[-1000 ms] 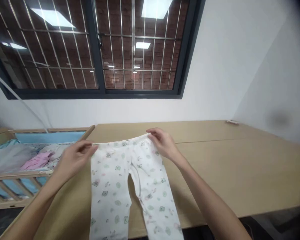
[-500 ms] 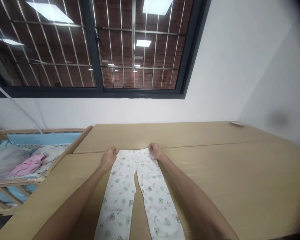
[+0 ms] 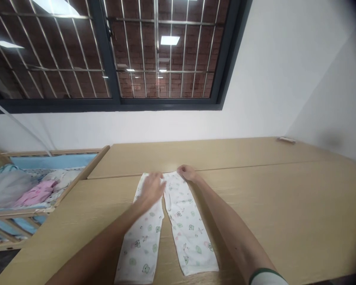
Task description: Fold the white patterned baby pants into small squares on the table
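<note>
Trousers (image 3: 178,225), printed and child-sized, lie flat on the counter (image 3: 284,206), the left hand (image 3: 151,189) pressing open-palmed on the waistband, the right hand (image 3: 186,173) pinching its corner; smoothing is judged in hand, folding one leg over next.

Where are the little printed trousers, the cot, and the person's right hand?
printed trousers (image 3: 192,241), head view, right leg.
cot (image 3: 77,180), head view, wooden top rail.
right hand (image 3: 186,172), head view, back of hand.
</note>
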The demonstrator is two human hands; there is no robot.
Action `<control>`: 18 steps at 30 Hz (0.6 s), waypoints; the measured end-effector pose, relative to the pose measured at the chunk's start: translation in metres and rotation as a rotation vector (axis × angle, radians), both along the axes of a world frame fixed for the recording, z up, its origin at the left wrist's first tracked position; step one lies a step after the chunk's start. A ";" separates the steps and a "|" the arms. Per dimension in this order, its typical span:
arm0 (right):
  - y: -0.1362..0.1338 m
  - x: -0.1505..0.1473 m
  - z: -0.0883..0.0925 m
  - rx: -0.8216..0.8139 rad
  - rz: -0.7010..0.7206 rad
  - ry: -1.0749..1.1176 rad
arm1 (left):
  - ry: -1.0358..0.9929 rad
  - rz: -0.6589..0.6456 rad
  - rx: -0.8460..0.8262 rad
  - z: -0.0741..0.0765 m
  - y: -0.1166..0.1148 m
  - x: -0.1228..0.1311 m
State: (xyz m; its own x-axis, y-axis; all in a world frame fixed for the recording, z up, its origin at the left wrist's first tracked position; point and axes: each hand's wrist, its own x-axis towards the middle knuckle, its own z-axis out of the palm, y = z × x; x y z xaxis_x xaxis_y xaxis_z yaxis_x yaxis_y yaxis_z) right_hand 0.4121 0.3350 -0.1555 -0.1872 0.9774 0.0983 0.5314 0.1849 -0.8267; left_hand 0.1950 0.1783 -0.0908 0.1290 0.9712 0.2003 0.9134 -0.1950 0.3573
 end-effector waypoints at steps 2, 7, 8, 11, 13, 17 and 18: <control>-0.001 0.003 0.001 -0.027 0.028 0.033 | 0.009 -0.166 -0.064 0.004 -0.038 0.038; -0.008 0.005 0.004 -0.049 0.056 0.085 | 0.256 -0.576 -0.280 -0.005 -0.120 0.108; -0.009 0.005 0.004 -0.048 0.054 0.092 | 0.290 -0.595 -0.310 -0.008 -0.128 0.115; -0.010 0.004 0.004 -0.045 0.044 0.107 | 0.308 -0.587 -0.368 -0.016 -0.137 0.126; -0.010 0.003 0.003 -0.044 0.030 0.113 | 0.278 -0.557 -0.386 -0.017 -0.136 0.126; -0.008 -0.001 0.002 -0.039 -0.024 0.114 | 0.200 -0.511 -0.395 -0.008 -0.134 0.113; -0.008 -0.002 0.003 -0.039 -0.040 0.111 | 0.174 -0.514 -0.386 -0.003 -0.135 0.107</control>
State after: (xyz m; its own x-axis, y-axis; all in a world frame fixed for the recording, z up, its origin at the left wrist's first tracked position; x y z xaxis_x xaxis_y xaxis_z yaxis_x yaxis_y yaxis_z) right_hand 0.4096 0.3274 -0.1525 -0.1381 0.9874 0.0776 0.4426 0.1316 -0.8870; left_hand 0.3024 0.0428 -0.0941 0.5936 0.7755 -0.2150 0.7891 -0.5084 0.3448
